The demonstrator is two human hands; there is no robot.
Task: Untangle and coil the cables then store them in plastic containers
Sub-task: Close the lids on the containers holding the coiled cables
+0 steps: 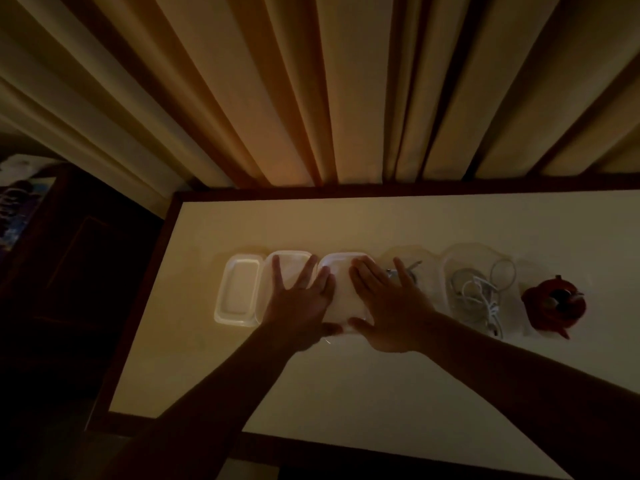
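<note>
Across a cream table (346, 393) edged in dark wood, tan curtains (277, 98) hanging behind it, both hands lie flat, fingers straight and spread, gripping nothing. The left hand (301, 303) covers the left edge of a white lid (343, 292), and the right hand (384, 306) covers its right. Right of the lid, white cables (474, 292) lie in a clear container (460, 254). Farther right is a red cable (554, 303).

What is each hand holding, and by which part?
Nothing is gripped. The left hand and right hand lie flat, fingers straight and spread, on either side of the white lid, thumbs at its near edge.
</note>
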